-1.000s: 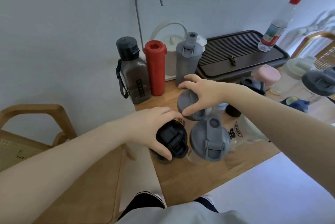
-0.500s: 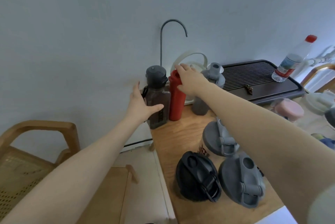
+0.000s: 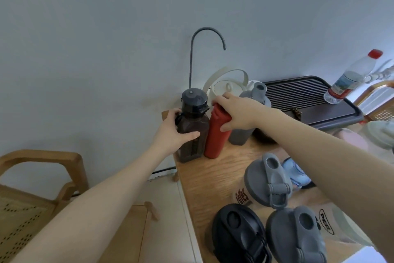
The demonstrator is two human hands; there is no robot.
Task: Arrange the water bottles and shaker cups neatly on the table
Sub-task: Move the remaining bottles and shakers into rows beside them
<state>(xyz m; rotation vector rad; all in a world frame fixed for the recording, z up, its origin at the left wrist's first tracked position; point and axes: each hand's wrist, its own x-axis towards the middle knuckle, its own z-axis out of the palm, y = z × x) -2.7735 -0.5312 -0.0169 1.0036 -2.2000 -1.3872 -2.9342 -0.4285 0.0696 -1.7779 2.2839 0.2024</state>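
Observation:
At the table's back left corner stands a dark smoky bottle point(image 3: 193, 134) with a black cap, and my left hand point(image 3: 174, 132) is wrapped around its body. Right beside it the red bottle point(image 3: 215, 139) leans slightly, with my right hand point(image 3: 238, 111) gripping its top. A grey shaker bottle point(image 3: 245, 132) stands just right of the red one. Near me stand three shaker cups: one with a black lid point(image 3: 241, 235) and two with grey lids point(image 3: 268, 181) point(image 3: 296, 235).
The wooden table point(image 3: 209, 179) ends at its left edge beside a wooden chair point(image 3: 38, 177). A white kettle point(image 3: 226, 85) and a curved tap point(image 3: 204, 49) stand by the wall. A dark slatted tray point(image 3: 307, 96) holds a clear red-capped water bottle point(image 3: 349, 79). More cups crowd the right edge.
Both hands left the near shaker cups and reached to the back row. My left hand has closed around the dark bottle and my right hand now grips the red bottle's top, tilting it.

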